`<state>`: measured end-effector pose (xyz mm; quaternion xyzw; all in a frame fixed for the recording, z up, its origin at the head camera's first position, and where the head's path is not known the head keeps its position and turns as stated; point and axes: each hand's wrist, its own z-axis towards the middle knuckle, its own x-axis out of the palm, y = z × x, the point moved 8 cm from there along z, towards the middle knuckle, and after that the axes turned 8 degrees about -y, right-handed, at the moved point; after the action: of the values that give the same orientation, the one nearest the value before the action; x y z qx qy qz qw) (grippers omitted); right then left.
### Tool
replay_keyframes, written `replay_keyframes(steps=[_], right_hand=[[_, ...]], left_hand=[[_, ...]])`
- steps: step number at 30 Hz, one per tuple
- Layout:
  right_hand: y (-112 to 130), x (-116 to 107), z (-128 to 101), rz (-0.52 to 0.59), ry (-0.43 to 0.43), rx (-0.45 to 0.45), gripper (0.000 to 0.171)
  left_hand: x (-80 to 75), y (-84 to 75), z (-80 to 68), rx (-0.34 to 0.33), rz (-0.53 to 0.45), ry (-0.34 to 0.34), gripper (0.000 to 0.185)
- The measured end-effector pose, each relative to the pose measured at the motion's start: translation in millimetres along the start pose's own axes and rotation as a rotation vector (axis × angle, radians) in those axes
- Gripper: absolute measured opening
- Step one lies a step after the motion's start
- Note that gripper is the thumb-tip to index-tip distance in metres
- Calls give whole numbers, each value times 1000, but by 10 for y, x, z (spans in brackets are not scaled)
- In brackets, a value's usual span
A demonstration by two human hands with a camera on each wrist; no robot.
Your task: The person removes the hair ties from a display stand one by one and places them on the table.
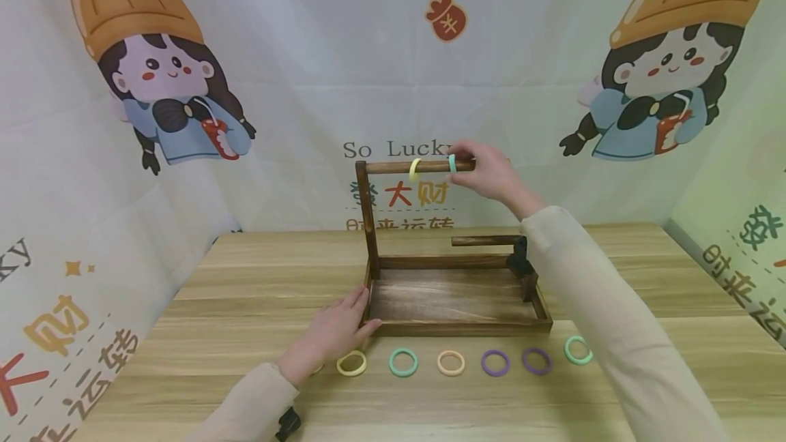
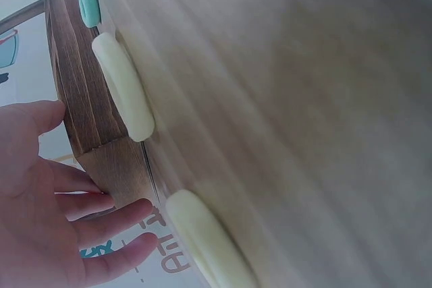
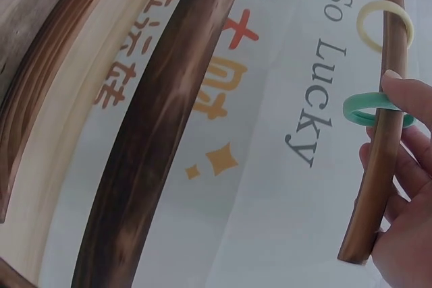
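Observation:
A dark wooden rack [image 1: 460,328] with a tray base stands on the table. Its upper bar [image 1: 387,168] runs sideways from a tall left post and passes through a pale yellow ring [image 3: 362,30] and a teal ring [image 3: 352,109]. My right hand [image 1: 488,172] pinches the teal ring, which encircles the bar to the right of the yellow one. At the tray's left front corner my left hand [image 1: 334,329] rests against the wood, fingers extended. In the left wrist view, that hand [image 2: 61,214] is spread beside the corner and holds nothing.
Along the rack's front lie a yellow ring [image 1: 352,374], a teal ring [image 1: 403,374], a peach ring [image 1: 451,374], two purple rings [image 1: 495,374] and a green ring [image 1: 578,362]. My left wrist partly hides another. A shorter lower bar [image 1: 485,241] juts leftward from the rack's right side.

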<state>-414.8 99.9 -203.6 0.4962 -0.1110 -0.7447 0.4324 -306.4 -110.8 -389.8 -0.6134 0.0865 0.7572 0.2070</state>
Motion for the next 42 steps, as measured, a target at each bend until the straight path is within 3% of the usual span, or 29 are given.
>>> replay_keyframes(steps=[21, 42], right_hand=[[-271, -291, -101, 24, -63, 23, 41], [-457, -542, -225, -57, -141, 8, 38]], left_hand=[[22, 7, 3, 0, 10, 3, 65], [29, 10, 3, 2, 15, -6, 65]])
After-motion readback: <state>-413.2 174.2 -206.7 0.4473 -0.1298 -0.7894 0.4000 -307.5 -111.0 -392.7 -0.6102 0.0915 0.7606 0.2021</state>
